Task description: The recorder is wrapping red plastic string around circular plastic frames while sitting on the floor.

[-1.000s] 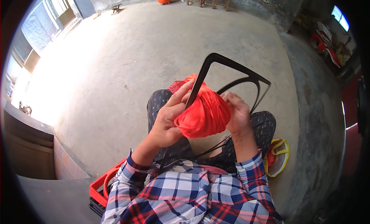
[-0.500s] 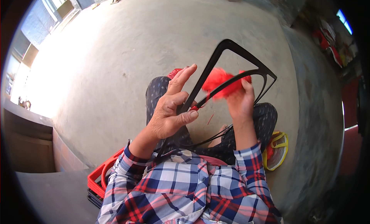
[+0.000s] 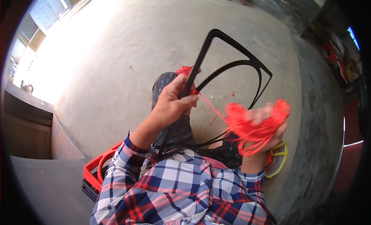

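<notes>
My left hand [image 3: 173, 100] is closed round one side of a black frame [image 3: 236, 45], an angular piece with a curved inner strip. Red cord is wound where the frame and strip meet, beside my left fingertips. From there a taut strand runs down to the right, into a bundle of red cord [image 3: 246, 123]. My right hand [image 3: 266, 126] grips this bundle, its fingers partly covered by the loops and blurred by motion. The lower part of the frame passes over my lap and is partly hidden by my left arm.
At my left side stand red and black frames [image 3: 92, 178]. A yellow-rimmed bag [image 3: 279, 159] with something red in it sits on the floor at my right. Short bits of red cord lie on the concrete floor [image 3: 127, 89]. A wooden cabinet [image 3: 29, 132] stands at far left.
My right hand has moved down and right with the cord bundle, out from behind the frame, drawing the strand straight. My left fingers, spread before, have closed on the frame.
</notes>
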